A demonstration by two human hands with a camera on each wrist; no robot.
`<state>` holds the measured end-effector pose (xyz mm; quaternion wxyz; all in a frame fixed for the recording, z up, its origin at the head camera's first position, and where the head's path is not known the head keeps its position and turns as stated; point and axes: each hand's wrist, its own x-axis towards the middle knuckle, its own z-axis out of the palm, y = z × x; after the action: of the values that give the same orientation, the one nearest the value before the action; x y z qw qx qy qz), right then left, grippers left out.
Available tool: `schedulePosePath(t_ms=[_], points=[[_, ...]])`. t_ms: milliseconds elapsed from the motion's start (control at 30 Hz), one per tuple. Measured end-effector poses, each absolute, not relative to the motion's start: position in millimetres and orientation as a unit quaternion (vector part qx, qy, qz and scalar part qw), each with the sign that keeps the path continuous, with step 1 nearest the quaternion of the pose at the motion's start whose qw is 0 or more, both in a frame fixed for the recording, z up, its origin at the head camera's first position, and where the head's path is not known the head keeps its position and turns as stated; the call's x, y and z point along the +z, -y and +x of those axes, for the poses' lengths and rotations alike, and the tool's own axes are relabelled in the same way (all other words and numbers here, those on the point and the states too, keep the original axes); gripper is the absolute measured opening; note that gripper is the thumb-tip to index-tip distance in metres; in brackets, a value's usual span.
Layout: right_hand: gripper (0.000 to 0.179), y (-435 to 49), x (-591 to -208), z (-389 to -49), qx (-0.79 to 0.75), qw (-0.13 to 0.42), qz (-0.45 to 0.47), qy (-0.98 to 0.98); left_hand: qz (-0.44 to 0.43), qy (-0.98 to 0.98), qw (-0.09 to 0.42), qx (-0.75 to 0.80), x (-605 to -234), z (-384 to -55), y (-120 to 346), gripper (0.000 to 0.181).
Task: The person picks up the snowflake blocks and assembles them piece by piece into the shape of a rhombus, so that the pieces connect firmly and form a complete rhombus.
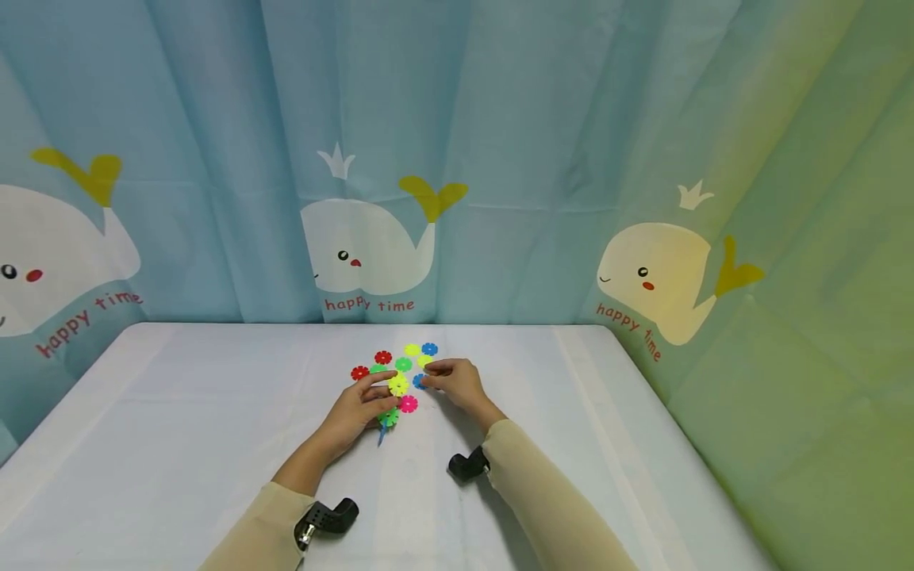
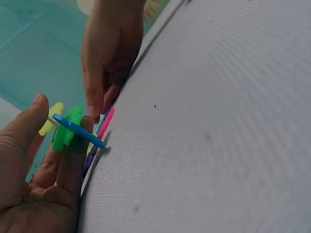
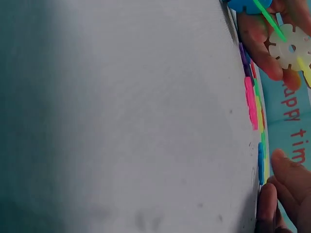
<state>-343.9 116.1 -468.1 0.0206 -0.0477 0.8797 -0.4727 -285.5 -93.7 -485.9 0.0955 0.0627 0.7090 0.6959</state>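
Observation:
My left hand [image 1: 348, 414] holds a small build of notched plastic snowflake discs slotted together, a little above the table. In it are a yellow disc [image 1: 398, 385], a green disc [image 2: 66, 131], a blue disc [image 2: 80, 130] and a white disc [image 3: 286, 48]. The thumb and fingers of that hand lie around the build's edges. Reaching in from the right, my right hand [image 1: 460, 382] has its thumb and fingertips right at a flat blue disc [image 1: 420, 381]. A gap shows between that thumb and finger in the right wrist view. A pink disc [image 1: 408, 404] lies between the hands.
Behind the hands lie several loose discs, among them a red disc [image 1: 383, 358], a green disc [image 1: 403, 364] and another blue disc [image 1: 429, 349]. The white table [image 1: 178, 444] ends at a whale-print curtain [image 1: 528, 238]. Black cameras stick out from both sleeves.

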Motion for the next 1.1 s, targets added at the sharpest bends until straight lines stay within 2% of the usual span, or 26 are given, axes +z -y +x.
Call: schedulePosePath(t_ms=[533,1100], points=[[0.029,-111.9,-469.9,-345.4,-0.421,-0.005,-0.063,-0.905,0.069,-0.716,0.094,0.689,-482.8,-283.4,92.8,0.056],[0.018,-121.5,-477.5,-338.0,-0.471,-0.025,-0.135,-0.872,0.051,-0.710,0.086,0.697,-485.7,-285.5,90.5,0.053]])
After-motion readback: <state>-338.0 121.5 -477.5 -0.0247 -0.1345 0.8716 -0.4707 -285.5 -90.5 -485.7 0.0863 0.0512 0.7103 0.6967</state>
